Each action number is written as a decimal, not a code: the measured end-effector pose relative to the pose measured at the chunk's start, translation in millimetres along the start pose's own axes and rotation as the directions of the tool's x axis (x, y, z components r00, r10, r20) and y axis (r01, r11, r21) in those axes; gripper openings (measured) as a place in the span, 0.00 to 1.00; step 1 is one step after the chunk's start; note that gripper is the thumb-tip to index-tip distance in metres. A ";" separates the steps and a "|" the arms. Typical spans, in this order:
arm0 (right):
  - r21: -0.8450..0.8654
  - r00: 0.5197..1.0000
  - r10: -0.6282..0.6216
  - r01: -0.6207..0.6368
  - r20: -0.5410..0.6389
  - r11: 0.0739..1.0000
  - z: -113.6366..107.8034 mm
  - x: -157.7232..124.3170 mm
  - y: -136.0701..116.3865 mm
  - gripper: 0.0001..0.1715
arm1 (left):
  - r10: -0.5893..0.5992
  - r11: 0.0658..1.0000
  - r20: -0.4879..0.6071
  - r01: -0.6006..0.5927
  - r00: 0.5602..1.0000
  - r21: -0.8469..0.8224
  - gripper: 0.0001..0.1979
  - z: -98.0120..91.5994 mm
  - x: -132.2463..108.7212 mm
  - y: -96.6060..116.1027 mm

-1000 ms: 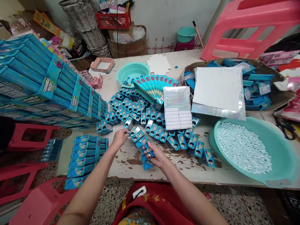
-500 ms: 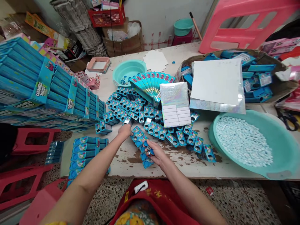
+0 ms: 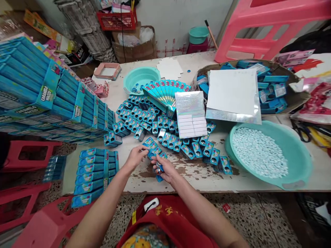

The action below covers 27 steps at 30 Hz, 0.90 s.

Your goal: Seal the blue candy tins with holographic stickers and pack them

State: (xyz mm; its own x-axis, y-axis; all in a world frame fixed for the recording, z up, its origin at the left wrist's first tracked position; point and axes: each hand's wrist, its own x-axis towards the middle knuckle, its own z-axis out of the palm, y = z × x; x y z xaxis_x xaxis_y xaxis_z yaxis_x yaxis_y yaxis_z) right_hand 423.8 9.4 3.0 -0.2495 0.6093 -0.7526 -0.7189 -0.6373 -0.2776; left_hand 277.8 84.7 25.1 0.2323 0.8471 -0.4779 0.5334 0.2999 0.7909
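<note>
Several blue boxes with round holes in their tops form a short row (image 3: 149, 141) in front of me. My left hand (image 3: 136, 157) is at the left side of this row, fingers drawn together at a box; whether they grip anything is hidden. Close by on the right, my right hand (image 3: 165, 168) is closed around several small round blue caps (image 3: 159, 167), its thumb and fingertips over the row's near boxes. Just beyond my left hand a separate blue box (image 3: 140, 133) stands with its dark hole facing up. More open-holed boxes (image 3: 170, 140) crowd together behind.
Tall stacked blue display boxes (image 3: 46, 89) rise at left. A large turquoise basin (image 3: 297, 151) of pale tablets stands right, below a carton (image 3: 297, 93) of blue packages. A smaller basin (image 3: 153, 71) holds blue caps. Silvery sheets (image 3: 191, 106) lie over boxes.
My left hand has come back toward me from the separate box to the row beside my right hand. My right hand keeps its caps and has shifted slightly left. The view has shifted slightly.
</note>
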 end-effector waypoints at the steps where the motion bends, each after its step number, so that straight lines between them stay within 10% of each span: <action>1: 0.011 1.000 0.007 -0.007 -0.005 1.000 -1.7 -1.6 -0.5 0.21 | -0.050 0.999 0.003 0.050 0.999 -0.015 0.12 -5.6 4.7 -1.3; 5: 0.079 0.998 0.056 -0.057 0.006 0.995 -11.5 -9.3 -6.8 0.17 | -0.092 0.950 -0.001 0.088 0.996 0.299 0.07 -14.5 23.9 -1.2; 9: 0.100 1.000 0.020 -0.020 0.002 0.995 -18.6 -13.4 -11.3 0.12 | -0.107 0.701 -0.075 0.129 0.991 0.701 0.11 -0.9 41.5 7.7; 19: 0.183 0.993 -0.111 0.103 0.035 0.978 -35.8 -23.3 -15.7 0.18 | -0.145 0.556 -0.109 0.172 0.983 0.813 0.15 5.1 45.4 16.6; 23: 0.154 0.989 -0.137 0.127 0.055 0.980 -42.3 -25.4 -13.2 0.21 | 0.134 0.749 0.056 -0.138 0.989 0.648 0.19 15.9 12.4 28.5; 27: 0.103 0.982 -0.185 0.181 0.032 0.978 -42.9 -21.1 -8.4 0.18 | 0.334 0.817 0.406 -0.477 0.851 0.326 0.15 44.2 -10.5 38.5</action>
State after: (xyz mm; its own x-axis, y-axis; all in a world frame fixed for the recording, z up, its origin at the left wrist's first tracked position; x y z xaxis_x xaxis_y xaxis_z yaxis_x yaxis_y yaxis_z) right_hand 463.0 -18.4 -4.4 -0.1328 0.7316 -0.6686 -0.8153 -0.4642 -0.3460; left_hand 331.8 68.0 43.6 0.7061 0.6428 -0.2971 0.5898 -0.3017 0.7491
